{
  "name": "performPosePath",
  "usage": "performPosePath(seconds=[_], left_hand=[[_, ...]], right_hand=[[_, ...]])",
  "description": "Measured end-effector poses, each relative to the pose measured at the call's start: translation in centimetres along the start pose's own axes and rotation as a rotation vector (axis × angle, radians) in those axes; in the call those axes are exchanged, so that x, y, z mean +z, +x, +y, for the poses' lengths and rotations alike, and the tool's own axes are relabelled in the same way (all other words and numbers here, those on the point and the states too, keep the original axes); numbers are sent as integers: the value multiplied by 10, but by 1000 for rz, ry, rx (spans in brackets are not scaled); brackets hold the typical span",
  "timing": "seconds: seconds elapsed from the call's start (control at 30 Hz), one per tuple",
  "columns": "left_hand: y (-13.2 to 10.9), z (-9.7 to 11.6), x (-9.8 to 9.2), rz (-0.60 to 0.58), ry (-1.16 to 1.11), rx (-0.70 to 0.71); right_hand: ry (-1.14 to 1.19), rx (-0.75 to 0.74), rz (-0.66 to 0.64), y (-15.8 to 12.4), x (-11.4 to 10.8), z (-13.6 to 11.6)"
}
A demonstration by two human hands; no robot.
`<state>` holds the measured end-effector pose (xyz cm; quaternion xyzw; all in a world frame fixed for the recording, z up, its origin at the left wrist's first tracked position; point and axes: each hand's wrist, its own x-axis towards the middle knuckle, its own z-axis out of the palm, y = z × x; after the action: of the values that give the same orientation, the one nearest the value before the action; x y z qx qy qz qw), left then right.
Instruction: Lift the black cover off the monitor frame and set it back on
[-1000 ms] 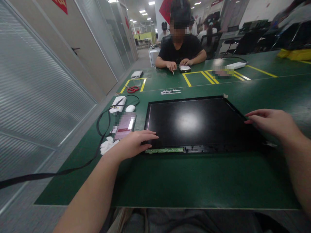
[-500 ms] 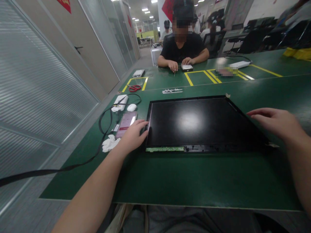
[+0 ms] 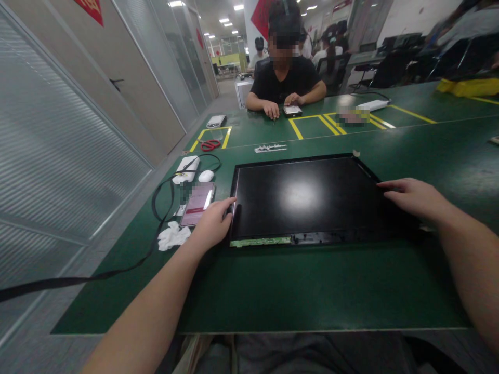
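A large black display panel (image 3: 304,200) lies flat on the green table (image 3: 312,285), with a green circuit strip (image 3: 260,242) along its near edge. My left hand (image 3: 212,224) rests against the panel's left edge, fingers curled around the rim. My right hand (image 3: 413,197) lies flat on the panel's right edge, fingers stretched out and holding nothing.
Left of the panel lie a phone (image 3: 197,197), a white crumpled cloth (image 3: 173,236), a white mouse (image 3: 206,176), a white box (image 3: 186,170) and a black strap (image 3: 117,270). Red scissors (image 3: 210,144) lie farther back. Across the table a person (image 3: 286,78) in black works on a small device (image 3: 292,110).
My left hand slid off the panel's near-left corner to its left edge. My right hand came down and inward onto the right edge.
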<state>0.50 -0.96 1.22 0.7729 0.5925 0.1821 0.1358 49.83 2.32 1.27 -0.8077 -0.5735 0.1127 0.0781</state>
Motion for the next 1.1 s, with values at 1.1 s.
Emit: performPosePath(seconds=[1.1], left_hand=[[4, 35, 2, 194, -1415, -680]], right_hand=[[3, 41, 17, 7, 8, 11]])
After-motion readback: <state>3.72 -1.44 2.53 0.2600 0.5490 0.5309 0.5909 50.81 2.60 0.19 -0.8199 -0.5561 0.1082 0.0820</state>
